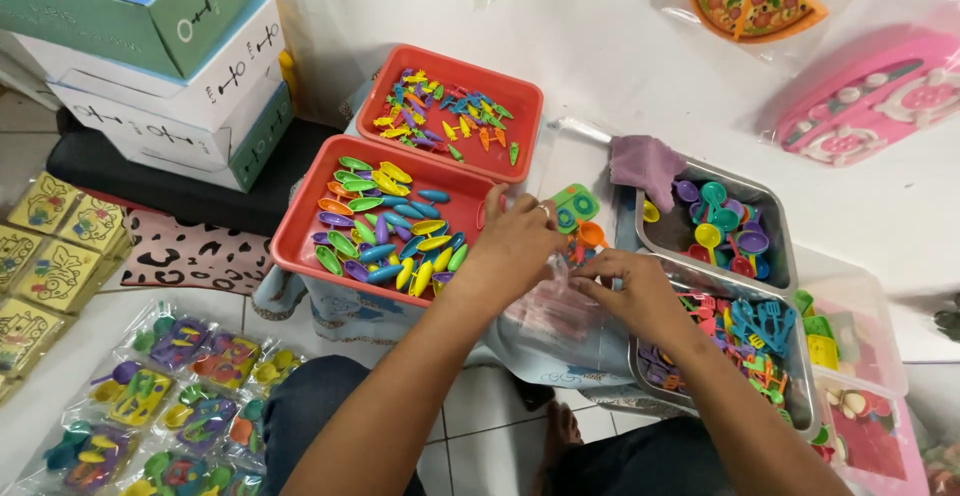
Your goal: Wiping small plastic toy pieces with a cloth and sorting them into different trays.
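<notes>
Clear plastic bag point(556, 301) of small colourful toys, held upright between both hands.

Light was bright, even, diffuse, mostly from above. Shadows soft: faint ones under my forearms and beside the red trays point(300, 218). White floor point(620, 46) top right near blown out, slight glare on the plastic bags point(180, 406) bottom left. Centre sharp; my hands slightly motion-blurred. Wide-angle bend at the edges; corners soft, boxes point(150, 46) top left skewed.
</notes>
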